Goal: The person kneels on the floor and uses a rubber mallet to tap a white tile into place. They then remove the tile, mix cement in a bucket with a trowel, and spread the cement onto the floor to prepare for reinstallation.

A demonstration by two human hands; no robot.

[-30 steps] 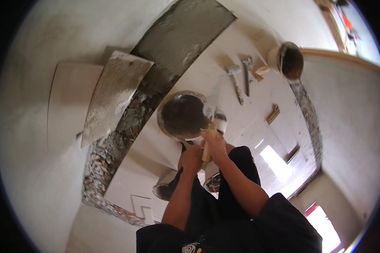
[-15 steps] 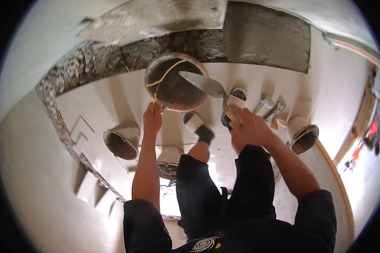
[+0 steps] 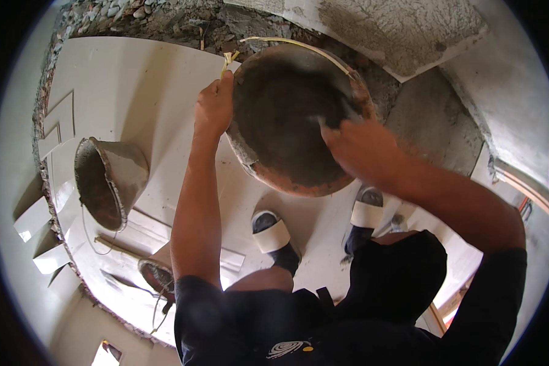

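Observation:
A large round bucket [image 3: 274, 140] with dark grey mortar-like contents and a terracotta, crusted rim fills the upper middle, tilted toward me. My left hand [image 3: 215, 104] is closed at its left rim, gripping its yellow strap [image 3: 228, 59]. My right hand [image 3: 357, 143] reaches into the bucket from the right, fingers curled round the trowel, whose blurred metal [image 3: 320, 122] is mostly lost against the dark inside. Below the bucket are my feet in dark socks and slides with pale bands [image 3: 271, 238].
A mortar-crusted bucket [image 3: 122, 177] lies on the tiled floor [image 3: 140, 97] at left, a smaller one [image 3: 158, 277] below it. A rubble strip [image 3: 165, 27], a slab with mortared face [image 3: 384, 30] and fresh screed [image 3: 427, 128] border the tiles. Cut tile pieces [image 3: 49, 256] line the left edge.
The view has turned and the bucket is much larger and nearer, lifted by my left hand. My right hand has swung the trowel from beside the bucket into it.

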